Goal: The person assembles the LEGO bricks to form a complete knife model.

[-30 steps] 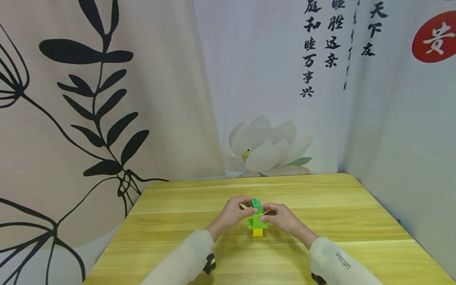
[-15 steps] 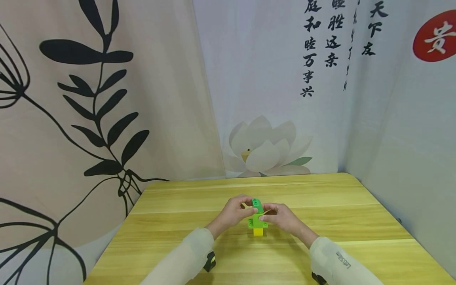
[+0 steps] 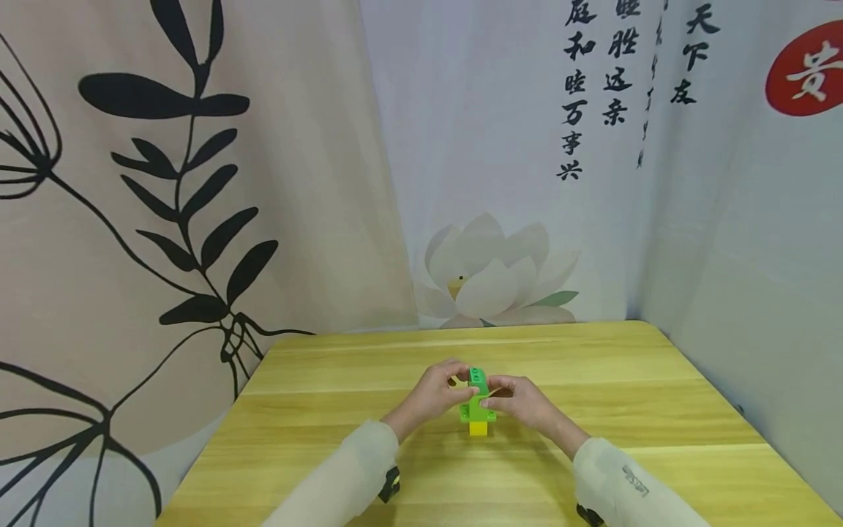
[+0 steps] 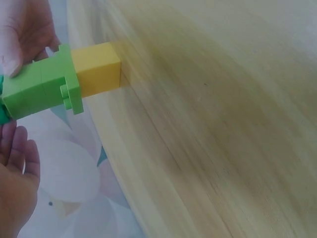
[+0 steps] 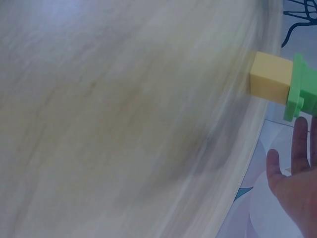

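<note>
A small stack of toy building bricks stands upright on the table in the head view. Its bottom is a yellow brick [image 3: 478, 428], also plain in the left wrist view as the yellow block [image 4: 99, 68]. Above that come a wider light green brick [image 4: 73, 82] with studs at its ends, and narrower light green bricks [image 4: 42, 84]. A darker green brick [image 3: 478, 378] with a sloped top crowns the stack. My left hand [image 3: 437, 391] pinches this top brick. From the other side, my right hand [image 3: 524, 404] holds the light green part, thumb in front. Its far fingers are partly hidden.
The wood-grain table [image 3: 316, 410] stretches out around the stack. Behind it hangs a printed curtain [image 3: 316, 183] with plant, lotus and writing designs. Both forearms in pale sleeves [image 3: 345, 476] come in from the front edge.
Both hands keep nearly the same place and grip. The darker green top brick has shifted very slightly to the right. The head view has also moved a little.
</note>
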The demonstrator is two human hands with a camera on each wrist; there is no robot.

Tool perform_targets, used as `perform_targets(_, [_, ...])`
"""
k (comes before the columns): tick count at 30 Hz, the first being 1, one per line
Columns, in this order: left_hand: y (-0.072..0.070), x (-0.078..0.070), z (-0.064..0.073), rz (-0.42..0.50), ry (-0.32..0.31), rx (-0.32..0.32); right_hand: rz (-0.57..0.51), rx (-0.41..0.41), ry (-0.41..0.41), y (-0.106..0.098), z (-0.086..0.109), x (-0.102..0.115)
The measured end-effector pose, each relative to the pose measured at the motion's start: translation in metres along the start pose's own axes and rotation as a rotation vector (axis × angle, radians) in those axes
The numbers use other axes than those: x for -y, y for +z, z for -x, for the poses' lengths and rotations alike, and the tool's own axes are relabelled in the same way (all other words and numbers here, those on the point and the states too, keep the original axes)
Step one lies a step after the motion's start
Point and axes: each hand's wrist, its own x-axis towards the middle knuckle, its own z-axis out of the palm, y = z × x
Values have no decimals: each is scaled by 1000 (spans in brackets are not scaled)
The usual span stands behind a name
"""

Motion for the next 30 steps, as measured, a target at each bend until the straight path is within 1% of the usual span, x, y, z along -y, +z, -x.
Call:
perform_targets(4, [1, 1, 0, 55, -39, 4, -2, 6, -12, -1, 1, -1])
perform_targets(9, [2, 2, 2, 90, -49, 8, -8, 8, -9, 0, 1, -2])
perform_targets(12, [2, 3, 3, 97, -48, 3, -18, 12, -9, 0, 1, -2])
perform_targets(19, [-3, 7, 6, 78, -75, -46, -22, 17, -9, 2, 1, -1])
perform_targets(26, [-7, 2, 5, 70, -70, 14, -20, 20, -9, 2, 1, -2])
perform_targets(30, [-7, 1, 6, 58, -64, 17, -20, 19, -8, 2, 1, -2])
